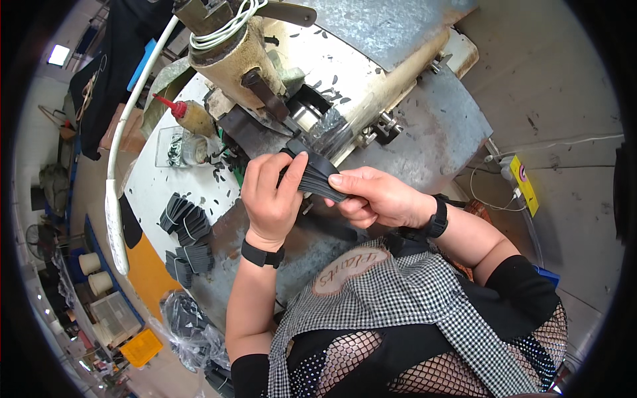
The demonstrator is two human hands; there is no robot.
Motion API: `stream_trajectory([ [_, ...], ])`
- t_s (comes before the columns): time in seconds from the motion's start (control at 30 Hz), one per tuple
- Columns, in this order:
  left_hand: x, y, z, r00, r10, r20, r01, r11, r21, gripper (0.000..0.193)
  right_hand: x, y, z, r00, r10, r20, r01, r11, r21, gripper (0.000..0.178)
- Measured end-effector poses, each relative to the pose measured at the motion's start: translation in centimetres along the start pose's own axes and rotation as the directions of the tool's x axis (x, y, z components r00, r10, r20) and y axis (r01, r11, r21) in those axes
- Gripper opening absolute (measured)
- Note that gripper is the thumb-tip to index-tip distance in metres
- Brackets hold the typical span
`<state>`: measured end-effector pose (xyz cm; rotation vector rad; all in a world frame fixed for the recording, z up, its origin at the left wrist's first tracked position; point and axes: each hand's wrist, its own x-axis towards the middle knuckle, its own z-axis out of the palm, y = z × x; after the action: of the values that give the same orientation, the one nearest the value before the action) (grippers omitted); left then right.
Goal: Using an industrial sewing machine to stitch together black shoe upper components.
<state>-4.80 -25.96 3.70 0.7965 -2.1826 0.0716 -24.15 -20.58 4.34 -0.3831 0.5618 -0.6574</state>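
Both hands grip a stack of thin black strips (318,180), fanned slightly along its lower edge. My left hand (273,192) is closed around the stack's left end, its fingertips against the strips. With the thumb on top and fingers beneath, my right hand (378,197) pinches the right end. Just beyond the hands stands a worn cream-coloured bench machine (239,60) with a dark metal work plate (249,136). The stack's far end is close to this plate; I cannot tell whether they touch. What material the strips are made of is unclear.
Several banded bundles of black strips (189,222) lie on the white table at the left. Near them are a red-tipped bottle (189,114) and a small clear box (179,149). Black scraps (328,89) litter the machine bed. A white lamp arm (114,219) hangs at the left.
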Motion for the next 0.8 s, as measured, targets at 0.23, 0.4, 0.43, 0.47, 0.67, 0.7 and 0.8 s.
stream_trajectory([
  [0.23,0.3,0.4,0.4,0.998,-0.058,0.016,0.059,0.998,-0.025,0.047,-0.1,-0.5,-0.1,1.000,0.017,-0.024,-0.016,0.999,0.036,0.033],
  [0.4,0.3,0.4,0.7,0.998,-0.056,0.023,0.056,0.998,-0.022,0.050,-0.1,-0.2,-0.6,0.999,0.008,-0.036,-0.005,0.997,0.073,0.034],
  [0.43,0.2,0.3,0.9,0.999,-0.046,-0.024,0.045,0.998,-0.045,0.047,-0.1,-0.2,-0.6,1.000,0.010,-0.030,-0.007,0.996,0.086,0.034],
  [0.47,0.1,0.2,0.9,0.999,-0.046,-0.023,0.045,0.998,-0.046,0.047,-0.1,-0.1,-0.6,1.000,0.011,-0.024,-0.009,0.995,0.099,0.034],
  [0.67,0.4,0.1,0.5,0.997,0.011,-0.074,-0.014,0.999,-0.041,0.032,-0.2,0.4,-0.2,1.000,0.000,-0.004,0.000,0.991,0.132,0.035],
  [0.7,0.3,0.0,0.4,0.997,0.011,-0.074,-0.015,0.999,-0.043,0.032,-0.1,0.5,-0.1,1.000,0.000,-0.006,0.001,0.991,0.133,0.035],
  [0.8,0.2,0.0,0.2,0.998,-0.001,-0.062,-0.002,0.999,-0.039,0.033,-0.1,0.5,-0.1,1.000,-0.008,0.007,0.007,0.991,0.134,0.035],
])
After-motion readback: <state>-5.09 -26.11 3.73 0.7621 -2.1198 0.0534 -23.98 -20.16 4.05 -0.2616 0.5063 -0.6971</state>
